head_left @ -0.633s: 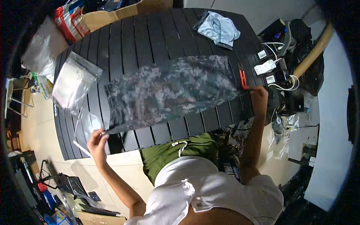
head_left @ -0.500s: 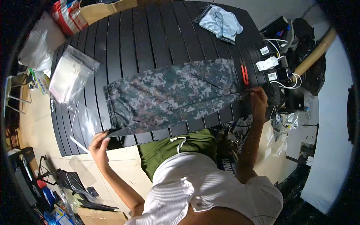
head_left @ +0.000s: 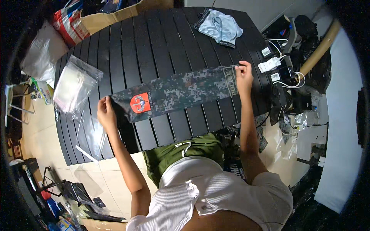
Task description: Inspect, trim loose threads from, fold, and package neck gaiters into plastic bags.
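Observation:
A long strip of dark digital-camouflage cloth stretches across the slatted black table, doubled lengthwise. It bears a red emblem patch near its left end and tan lettering along its right end. My left hand pinches the far left corner between thumb and fingers. At the opposite end, my right hand grips the far right corner. The cloth is held taut between both hands; whether its near edge touches the table I cannot tell.
Clear plastic bags lie at the table's left. A folded light-blue garment rests at the far right. White chargers with cables sit on the right edge. A cardboard box stands beyond the far left edge.
The wide camouflage cloth is now folded into a narrower strip, showing the emblem and lettering. Both hands have moved away from me to its far corners. The red tool no longer shows.

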`<state>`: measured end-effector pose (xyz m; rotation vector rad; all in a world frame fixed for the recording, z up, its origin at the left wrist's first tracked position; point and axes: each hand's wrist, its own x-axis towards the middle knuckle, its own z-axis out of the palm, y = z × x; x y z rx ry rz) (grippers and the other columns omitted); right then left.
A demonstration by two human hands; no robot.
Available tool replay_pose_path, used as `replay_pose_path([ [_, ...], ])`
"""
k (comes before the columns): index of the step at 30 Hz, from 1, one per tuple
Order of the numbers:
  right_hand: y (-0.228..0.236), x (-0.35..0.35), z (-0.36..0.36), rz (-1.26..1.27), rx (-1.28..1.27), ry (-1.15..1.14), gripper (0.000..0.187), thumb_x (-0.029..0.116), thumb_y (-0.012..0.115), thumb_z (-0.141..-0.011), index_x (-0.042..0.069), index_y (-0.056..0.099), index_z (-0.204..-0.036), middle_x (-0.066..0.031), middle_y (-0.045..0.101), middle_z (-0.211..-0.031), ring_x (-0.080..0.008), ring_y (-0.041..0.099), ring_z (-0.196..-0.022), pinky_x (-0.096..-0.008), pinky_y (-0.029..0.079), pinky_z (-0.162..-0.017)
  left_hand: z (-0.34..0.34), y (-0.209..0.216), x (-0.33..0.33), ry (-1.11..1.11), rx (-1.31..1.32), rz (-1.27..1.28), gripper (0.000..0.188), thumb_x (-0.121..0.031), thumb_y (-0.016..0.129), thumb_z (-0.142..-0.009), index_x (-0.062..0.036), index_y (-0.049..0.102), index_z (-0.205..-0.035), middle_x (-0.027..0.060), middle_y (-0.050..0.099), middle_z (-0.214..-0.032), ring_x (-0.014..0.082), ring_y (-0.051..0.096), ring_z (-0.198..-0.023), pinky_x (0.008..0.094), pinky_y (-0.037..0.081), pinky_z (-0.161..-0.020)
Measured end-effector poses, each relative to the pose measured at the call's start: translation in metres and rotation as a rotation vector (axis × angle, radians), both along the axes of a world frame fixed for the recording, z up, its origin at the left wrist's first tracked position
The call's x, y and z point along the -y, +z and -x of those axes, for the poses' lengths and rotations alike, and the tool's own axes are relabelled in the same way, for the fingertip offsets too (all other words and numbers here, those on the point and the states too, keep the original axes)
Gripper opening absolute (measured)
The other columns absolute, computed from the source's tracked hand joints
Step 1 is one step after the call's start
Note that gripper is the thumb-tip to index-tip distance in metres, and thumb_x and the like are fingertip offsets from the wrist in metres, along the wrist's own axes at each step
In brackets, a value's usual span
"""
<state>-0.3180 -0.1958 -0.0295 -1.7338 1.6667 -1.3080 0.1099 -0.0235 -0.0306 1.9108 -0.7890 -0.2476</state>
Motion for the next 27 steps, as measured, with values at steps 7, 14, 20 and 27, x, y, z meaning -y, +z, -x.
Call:
replay_pose_path([
  [7, 0.009, 0.009, 0.0, 0.087, -0.189, 0.056, 0.017, 0.011, 0.057, -0.083, 0.006, 0.053, -0.1, -0.0072, 0.058, -0.071, -0.0183, 0.054, -0.059, -0.0308, 0.042, -0.055, 0.0, 0.018, 0.008, 0.01, 0.206, -0.063, 0.029, -0.027, 0.056, -0.086, 0.0007, 0.061, -0.093, 0.0159, 0.063, -0.074, 0.0171, 0.06, -0.066, 0.029, 0.045, -0.061],
  [14, 0.013, 0.012, 0.0, 0.065, -0.207, 0.013, 0.017, 0.014, 0.059, -0.082, 0.004, 0.056, -0.095, -0.0075, 0.058, -0.065, -0.0183, 0.053, -0.052, -0.0298, 0.041, -0.049, 0.0, 0.028, 0.008, 0.038, 0.199, -0.189, 0.036, -0.032, 0.058, -0.085, 0.0031, 0.059, -0.077, 0.0089, 0.053, -0.058, 0.0114, 0.043, -0.053, 0.0267, 0.038, -0.052],
  [20, 0.008, 0.018, 0.006, -0.082, -0.042, -0.014, 0.024, 0.015, 0.067, -0.077, 0.0, 0.061, -0.094, -0.0072, 0.064, -0.071, -0.0089, 0.056, -0.06, -0.0233, 0.042, -0.053, -0.025, 0.001, 0.007, -0.026, 0.191, -0.229, 0.034, -0.032, 0.063, -0.082, 0.002, 0.062, -0.08, 0.0082, 0.053, -0.057, 0.01, 0.044, -0.053, 0.0253, 0.038, -0.052],
  [27, 0.025, 0.023, 0.018, -0.34, 0.372, 0.278, 0.021, 0.009, 0.066, -0.077, -0.002, 0.061, -0.094, -0.0044, 0.064, -0.08, -0.0073, 0.057, -0.07, -0.0183, 0.043, -0.064, -0.028, 0.015, 0.007, -0.173, -0.344, 0.051, 0.021, -0.019, 0.067, -0.079, -0.0008, 0.064, -0.09, -0.0011, 0.06, -0.078, 0.0055, 0.05, -0.071, 0.0187, 0.037, -0.064],
])
